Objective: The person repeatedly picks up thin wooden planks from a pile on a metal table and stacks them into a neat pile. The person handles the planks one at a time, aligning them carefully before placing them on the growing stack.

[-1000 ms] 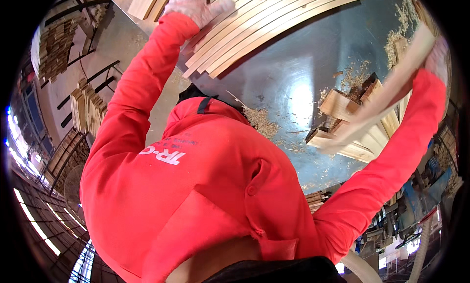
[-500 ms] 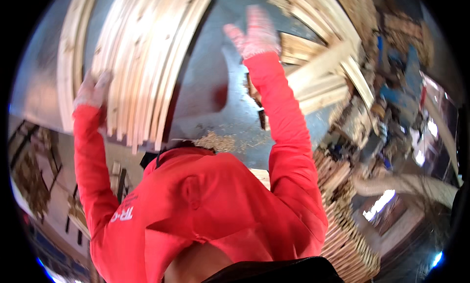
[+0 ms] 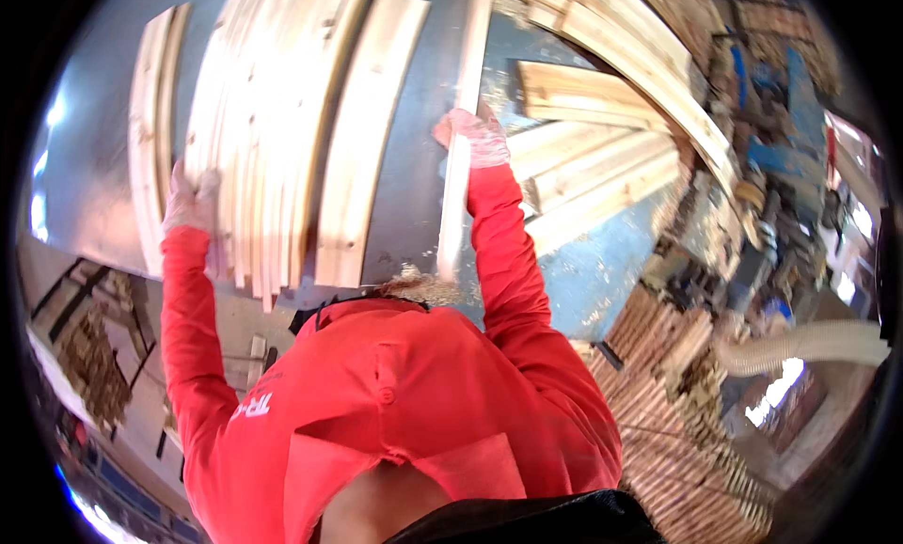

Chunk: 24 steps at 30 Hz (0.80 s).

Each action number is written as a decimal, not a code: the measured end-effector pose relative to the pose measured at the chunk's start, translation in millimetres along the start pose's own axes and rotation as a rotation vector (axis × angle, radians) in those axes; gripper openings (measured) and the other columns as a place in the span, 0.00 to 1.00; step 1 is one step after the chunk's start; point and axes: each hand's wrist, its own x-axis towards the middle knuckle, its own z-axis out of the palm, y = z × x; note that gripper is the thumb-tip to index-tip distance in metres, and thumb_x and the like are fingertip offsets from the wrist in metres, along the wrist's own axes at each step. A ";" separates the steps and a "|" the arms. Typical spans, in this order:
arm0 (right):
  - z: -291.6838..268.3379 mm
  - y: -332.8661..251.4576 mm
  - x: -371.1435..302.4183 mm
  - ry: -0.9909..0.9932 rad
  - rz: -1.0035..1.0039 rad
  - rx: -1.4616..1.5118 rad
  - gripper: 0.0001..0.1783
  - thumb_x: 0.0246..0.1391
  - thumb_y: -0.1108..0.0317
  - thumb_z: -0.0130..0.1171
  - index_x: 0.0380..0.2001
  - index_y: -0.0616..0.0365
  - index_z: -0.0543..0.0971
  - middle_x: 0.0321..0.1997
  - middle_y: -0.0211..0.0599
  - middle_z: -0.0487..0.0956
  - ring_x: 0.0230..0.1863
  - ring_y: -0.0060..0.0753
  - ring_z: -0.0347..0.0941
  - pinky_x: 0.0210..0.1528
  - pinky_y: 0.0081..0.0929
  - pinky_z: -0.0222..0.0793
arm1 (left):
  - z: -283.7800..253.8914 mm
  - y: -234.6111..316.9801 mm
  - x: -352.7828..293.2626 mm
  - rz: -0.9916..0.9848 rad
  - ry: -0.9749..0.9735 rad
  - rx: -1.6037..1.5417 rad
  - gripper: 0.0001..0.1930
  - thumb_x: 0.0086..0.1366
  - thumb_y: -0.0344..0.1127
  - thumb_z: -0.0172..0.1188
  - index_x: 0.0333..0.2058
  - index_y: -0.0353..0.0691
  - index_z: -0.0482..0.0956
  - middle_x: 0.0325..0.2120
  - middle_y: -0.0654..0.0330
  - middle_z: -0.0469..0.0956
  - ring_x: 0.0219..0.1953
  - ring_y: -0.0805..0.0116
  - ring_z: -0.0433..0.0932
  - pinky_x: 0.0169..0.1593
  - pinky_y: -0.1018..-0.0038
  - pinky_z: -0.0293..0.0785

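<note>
My right hand [image 3: 478, 140], in a pale glove, is closed around a long, narrow wooden strip [image 3: 454, 210] standing lengthwise across the table. On the other side, my left hand [image 3: 193, 204], gloved too, rests against the left edge of a row of wooden strips [image 3: 259, 149], its fingers apart. Two more strips [image 3: 155, 130] lie just left of that hand. Between the row and my right hand a wider wooden board [image 3: 372, 140] lies flat by itself, with dark gaps on both sides.
Several loose boards [image 3: 602, 168] lie crossed at the right of the grey-blue table [image 3: 588, 290], with wood shavings [image 3: 419, 285] near its front edge. Stacked wood pieces [image 3: 658, 422], a ribbed hose [image 3: 809, 345] and blue machinery [image 3: 790, 121] stand beyond on the right. More stacked wood [image 3: 89, 375] is at lower left.
My right hand, open above the table before, has come down and closed on a wooden strip. A separate wide board now shows right of the row. My left hand stays by the row's left edge.
</note>
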 end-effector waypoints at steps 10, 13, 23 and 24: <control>17.2 -13.6 19.1 0.257 -0.052 -0.849 0.68 0.37 0.37 0.75 0.69 0.70 0.53 0.67 0.65 0.66 0.67 0.57 0.65 0.66 0.40 0.64 | 102.5 179.2 -108.0 0.369 -0.513 0.414 0.59 0.55 0.61 0.68 0.74 0.49 0.38 0.72 0.37 0.37 0.73 0.33 0.43 0.67 0.40 0.55; -8.2 -23.2 14.4 0.372 -0.069 -1.153 0.50 0.45 0.41 0.73 0.59 0.71 0.70 0.58 0.59 0.76 0.59 0.54 0.73 0.60 0.38 0.67 | 126.6 186.1 -96.3 0.310 -0.506 0.445 0.57 0.57 0.54 0.67 0.73 0.49 0.35 0.72 0.35 0.38 0.72 0.31 0.43 0.67 0.42 0.56; -6.7 -55.6 16.9 -0.113 -0.450 -0.861 0.25 0.63 0.56 0.61 0.55 0.63 0.75 0.48 0.40 0.82 0.46 0.33 0.76 0.51 0.30 0.70 | 66.3 142.1 -107.0 0.614 -0.065 0.514 0.32 0.68 0.35 0.46 0.70 0.62 0.54 0.62 0.47 0.65 0.57 0.51 0.72 0.62 0.45 0.65; -0.5 -60.9 16.0 -0.181 -0.337 -0.655 0.25 0.63 0.56 0.61 0.55 0.63 0.75 0.48 0.39 0.82 0.46 0.30 0.75 0.50 0.28 0.70 | 70.6 132.6 -107.4 0.664 0.158 0.575 0.30 0.68 0.35 0.43 0.69 0.60 0.58 0.63 0.48 0.63 0.60 0.49 0.69 0.67 0.43 0.55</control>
